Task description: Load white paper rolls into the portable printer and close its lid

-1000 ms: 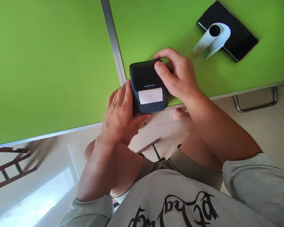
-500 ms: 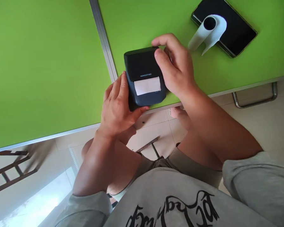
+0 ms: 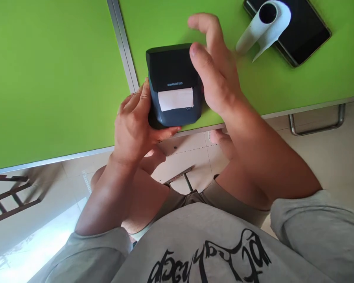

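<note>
A small dark label printer (image 3: 172, 84) stands near the front edge of the green table (image 3: 56, 78), with a white paper strip showing at its slot. My left hand (image 3: 134, 125) grips its left side and bottom, thumb under the front. My right hand (image 3: 214, 67) hovers at the printer's right side, thumb against its top right corner, fingers lifted and apart. A white paper roll (image 3: 264, 25) lies on a black phone (image 3: 301, 33) at the far right.
A metal seam (image 3: 120, 47) divides the two green tabletops. Below the table edge are my knees, a tiled floor and a metal table leg bracket (image 3: 315, 125). A wooden chair frame (image 3: 8, 196) stands at the lower left.
My right hand's fingers have lifted off the printer's top and spread. The printer has shifted slightly left and farther away in view as my head moved. My left hand keeps its grip.
</note>
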Available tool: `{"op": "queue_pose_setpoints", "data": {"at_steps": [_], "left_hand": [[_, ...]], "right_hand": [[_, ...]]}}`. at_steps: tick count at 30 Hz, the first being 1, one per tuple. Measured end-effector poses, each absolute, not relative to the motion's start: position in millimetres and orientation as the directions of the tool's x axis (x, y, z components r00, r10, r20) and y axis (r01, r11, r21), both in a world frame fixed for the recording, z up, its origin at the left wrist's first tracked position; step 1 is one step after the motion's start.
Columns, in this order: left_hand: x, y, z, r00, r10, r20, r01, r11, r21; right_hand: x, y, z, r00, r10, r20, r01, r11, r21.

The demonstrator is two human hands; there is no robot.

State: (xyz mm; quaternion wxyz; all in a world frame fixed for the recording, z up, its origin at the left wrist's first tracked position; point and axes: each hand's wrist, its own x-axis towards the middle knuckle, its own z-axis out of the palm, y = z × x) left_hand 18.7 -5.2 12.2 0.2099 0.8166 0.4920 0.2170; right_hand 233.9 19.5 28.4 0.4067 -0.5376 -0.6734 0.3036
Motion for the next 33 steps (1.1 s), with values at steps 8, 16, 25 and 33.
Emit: {"op": "queue_pose_setpoints", "data": {"at_steps": [8,16,25,33], "left_hand": [[18,3,7,0.425,0.884,0.195,0.705,-0.458,0.541],[18,1,8,0.435,0.885,0.168,0.719,-0.453,0.527],[16,0,4,0.439,0.883,0.168,0.724,-0.458,0.516],[15,0,6,0.468,0.871,0.148,0.721,-0.473,0.506]], "right_hand": [[240,25,22,-0.131,0.982,0.138,0.442,0.183,-0.878],[258,32,19,-0.279,0.957,0.074,0.493,0.209,-0.845],[228,34,58,0.023,0.923,0.385,0.452,0.334,-0.827],[227,44,59,-0.222,0.943,0.247,0.806,0.320,-0.497]]}}
